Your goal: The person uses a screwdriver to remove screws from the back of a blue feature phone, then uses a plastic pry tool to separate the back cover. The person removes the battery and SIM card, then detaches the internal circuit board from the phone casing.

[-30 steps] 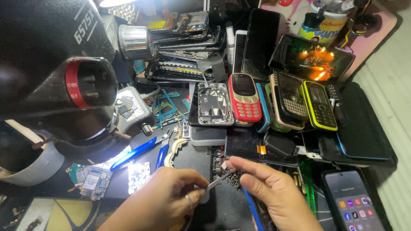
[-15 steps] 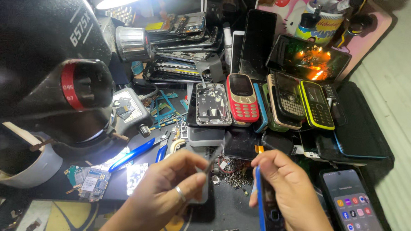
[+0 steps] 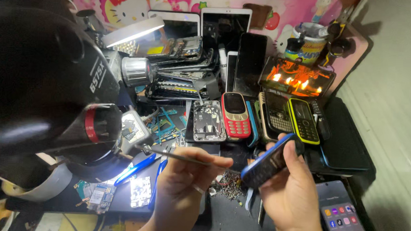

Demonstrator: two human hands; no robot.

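**Figure: Tweezers brought to a small phone held over a crowded repair bench**

I saw the right hand with its fingers clamped around a small blue-edged, dark candy-bar phone, which was raised above the bench and tilted, its upper end toward the far right. The left hand had its fingers pinched together on a thin metal pair of tweezers that lay almost level; their far end pointed left toward the black microscope body with a red ring. The end nearer the phone seemed to pass just below it, above a small heap of loose screws and metal scraps.

In my judgement, the work called for a firm grip on the phone's long edges, a wrist steadied low, and a light pinch on the tweezers, so that no small part could spring into the heap.

I could not make out which face of the phone was turned up, nor whether the tweezers touched it or carried anything. The right-hand tip of the tweezers was lost against the dark phone. Both forearms were cut off by the lower edge. The microscope hid much of the left of the bench, and a red keypad phone and a yellow-trimmed keypad phone lay well behind the hands.
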